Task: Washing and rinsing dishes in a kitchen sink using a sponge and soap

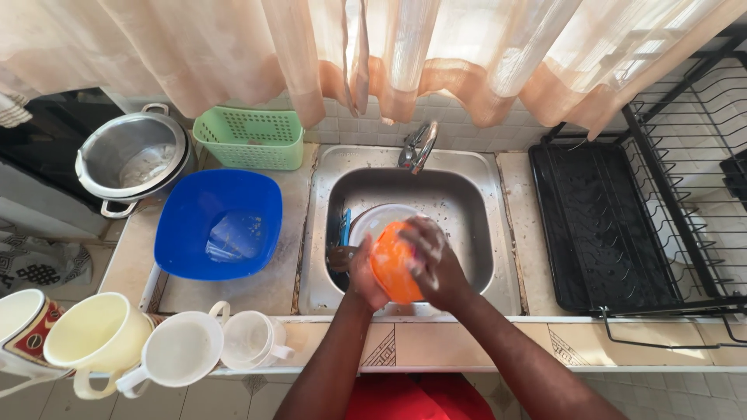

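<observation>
Orange cup [391, 272] being held over the steel sink [475, 194] so that suds are dripping into the basin. Left hand [362, 276] fingers are curling around its side, steadying it; right hand [432, 260] fingers are pressing together against its soapy surface. White plate [373, 218] is lying beneath.

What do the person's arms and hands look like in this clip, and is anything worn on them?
Both forearms are bare to the bottom edge of the picture: no sleeves, watch or bracelet show. The left hand and right hand wear no gloves, and no rings can be made out. White soap suds cling to the right hand's fingers. Red clothing shows between the arms.
</observation>
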